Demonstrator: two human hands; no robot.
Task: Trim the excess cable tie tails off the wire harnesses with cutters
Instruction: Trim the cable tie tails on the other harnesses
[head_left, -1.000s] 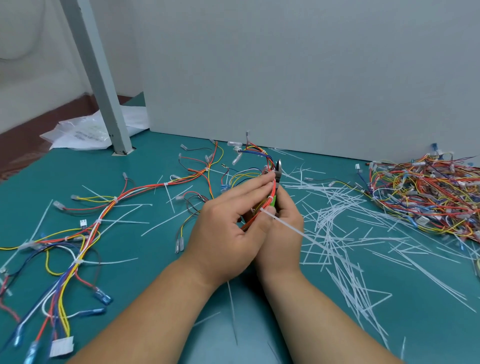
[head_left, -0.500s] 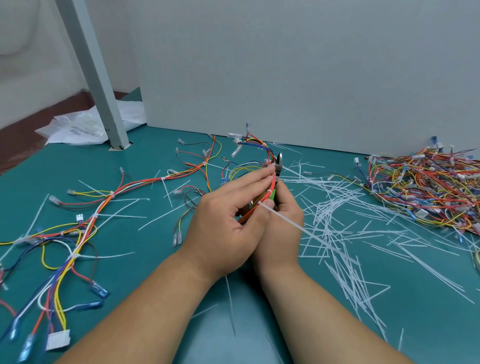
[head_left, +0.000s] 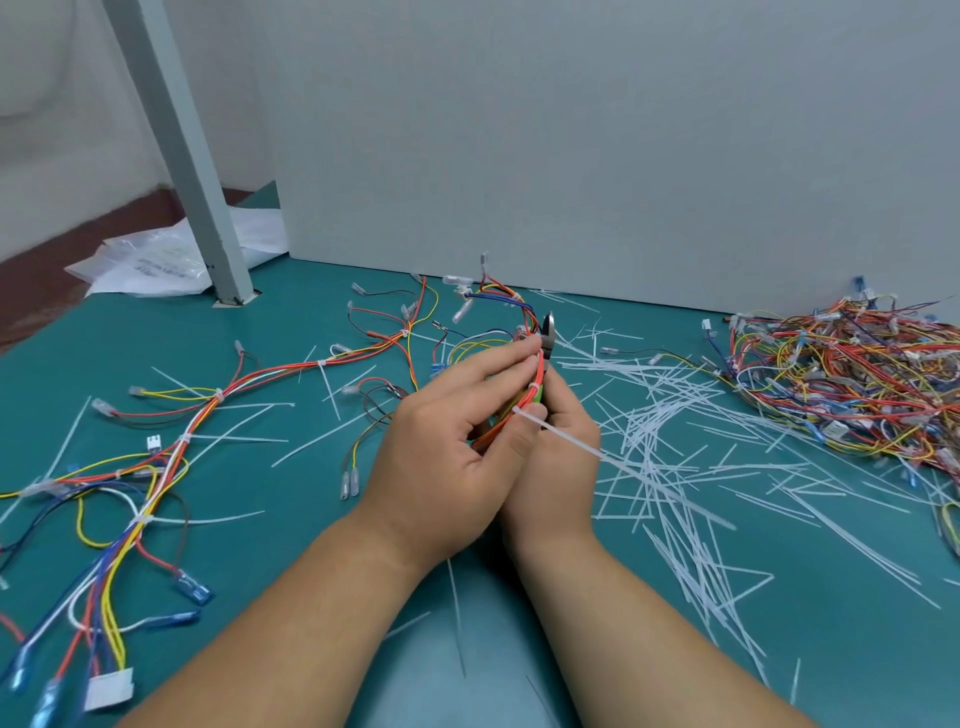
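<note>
My left hand (head_left: 447, 452) grips the harness (head_left: 540, 373); my right hand (head_left: 563, 462) holds the cutters (head_left: 548, 328). Next, I reckon, bring the blades down to this tail (head_left: 571, 441).

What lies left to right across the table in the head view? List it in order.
Spread wire harness → left hand → right hand → scattered cut tie tails → heap of wire harnesses.

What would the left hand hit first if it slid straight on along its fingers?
Likely the steel head of the green-handled cutters, just past the fingertips of the left hand; depth is unclear, so it could pass beside.
</note>
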